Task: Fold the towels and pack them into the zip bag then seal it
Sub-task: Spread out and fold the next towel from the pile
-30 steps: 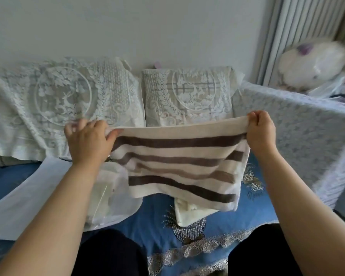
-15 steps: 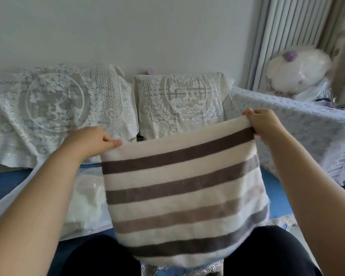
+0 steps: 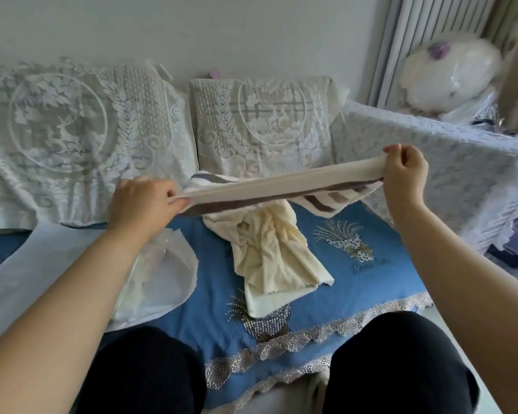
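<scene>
Two hands: left hand [image 3: 144,201] and right hand [image 3: 404,168] each pinch one end of the striped towel [image 3: 281,189]
Striped towel: stretched flat in the air above the sofa
Cream towel [image 3: 269,249]: crumpled on the blue cover [image 3: 371,279], right below
Zip bag [image 3: 162,276]: lying beside it, under the left arm

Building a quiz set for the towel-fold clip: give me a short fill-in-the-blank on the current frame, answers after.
1. The striped towel is held stretched between ____ hands.
2. The cream towel lies crumpled on the ____ sofa cover.
3. The zip bag lies below the ____ hand.
4. The right hand grips the towel's end in front of the lace-covered ____.

Answers: two; blue; left; armrest
</scene>
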Available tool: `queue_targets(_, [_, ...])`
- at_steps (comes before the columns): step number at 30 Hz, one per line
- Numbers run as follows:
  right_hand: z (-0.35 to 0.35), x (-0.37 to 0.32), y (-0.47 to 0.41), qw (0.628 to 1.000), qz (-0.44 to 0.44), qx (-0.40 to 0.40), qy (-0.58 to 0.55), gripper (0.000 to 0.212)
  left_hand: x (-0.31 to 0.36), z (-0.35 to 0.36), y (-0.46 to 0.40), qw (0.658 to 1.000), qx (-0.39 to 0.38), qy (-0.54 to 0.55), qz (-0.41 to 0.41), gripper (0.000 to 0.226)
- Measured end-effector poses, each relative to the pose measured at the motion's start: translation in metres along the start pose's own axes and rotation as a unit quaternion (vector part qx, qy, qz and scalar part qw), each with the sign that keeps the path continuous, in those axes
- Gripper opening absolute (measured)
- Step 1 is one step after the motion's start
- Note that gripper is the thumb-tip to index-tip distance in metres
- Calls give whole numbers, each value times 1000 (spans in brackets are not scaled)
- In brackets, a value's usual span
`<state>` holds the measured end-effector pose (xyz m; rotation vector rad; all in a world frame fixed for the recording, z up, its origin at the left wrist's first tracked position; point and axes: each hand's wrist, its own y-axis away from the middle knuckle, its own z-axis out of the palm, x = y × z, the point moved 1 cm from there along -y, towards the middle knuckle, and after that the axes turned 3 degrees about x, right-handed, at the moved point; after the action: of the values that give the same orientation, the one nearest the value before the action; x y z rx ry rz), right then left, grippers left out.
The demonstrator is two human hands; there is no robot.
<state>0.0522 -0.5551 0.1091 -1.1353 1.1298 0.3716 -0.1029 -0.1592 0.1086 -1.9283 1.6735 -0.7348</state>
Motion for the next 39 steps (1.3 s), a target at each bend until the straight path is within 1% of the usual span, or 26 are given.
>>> queue_targets(1, [-5,15,7,999,19,-1,36,28,0,6,8,993,-109,46,-21,33])
queue_targets(2, [-10,31,13,996,39,-3,84,29,0,12,15,968,-231,88,-28,37])
queue_targets(3, [-16,47,20,989,59,-12,133,28,0,18,24,930,-343,129,-19,39])
queue_targets(4, [-21,62,26,982,80,-29,170,26,2,21,33,886,-433,163,-3,41])
queue_targets(5, [-25,75,31,974,108,-56,191,24,5,24,41,844,-502,188,15,41])
queue_targets(6, [-28,85,36,964,142,-92,203,22,8,27,50,810,-550,203,31,39])
queue_targets(8, [-30,101,45,933,200,-175,243,24,12,34,65,767,-602,216,37,35])
queue_targets(10, [-31,112,52,905,222,-229,281,30,14,43,74,745,-621,244,22,37])
queue_targets(12, [-31,121,55,901,221,-230,295,36,13,52,78,730,-622,282,-2,41])
queue_targets(14, [-29,127,55,908,216,-209,290,40,12,61,79,734,-614,290,-24,43])
queue_targets(15, [-27,129,54,914,212,-201,282,42,10,67,78,744,-603,283,-39,43])
queue_targets(16, [-24,131,53,919,206,-196,272,43,8,76,78,764,-583,269,-57,42])
queue_targets(17, [-19,133,53,924,201,-196,260,42,4,85,78,794,-551,246,-75,37])
queue_targets(19, [-9,138,53,934,202,-199,217,30,-2,104,78,859,-472,173,-102,27])
queue_targets(20, [-3,140,55,939,207,-200,186,23,-5,113,80,879,-439,142,-116,26])
queue_targets(21, [2,142,58,944,211,-200,154,24,-6,121,83,891,-415,129,-132,26])
queue_targets(24, [18,146,63,959,204,-179,87,34,-13,141,89,901,-362,147,-187,25])
queue_targets(28, [39,148,59,975,151,-152,65,27,-26,153,81,925,-265,156,-225,25])
queue_targets(29, [45,149,59,977,136,-150,67,26,-29,155,79,929,-258,141,-224,25])
queue_targets(31, [61,157,58,975,113,-163,100,25,-32,165,79,928,-287,99,-216,26])
queue_targets(33, [76,170,56,957,111,-203,173,25,-29,177,80,915,-358,39,-184,26])
queue_targets(34, [84,180,55,937,115,-240,226,27,-28,183,81,903,-395,15,-165,24])
queue_targets(36, [95,201,56,871,123,-336,335,36,-24,192,84,884,-445,2,-140,24])
queue_targets(37, [99,210,58,840,130,-372,373,41,-24,197,86,879,-459,6,-131,30])
queue_targets(38, [100,217,61,819,143,-393,393,43,-24,201,86,876,-468,7,-120,35])
queue_targets(39, [101,220,65,808,151,-405,401,46,-23,204,87,873,-476,0,-103,38])
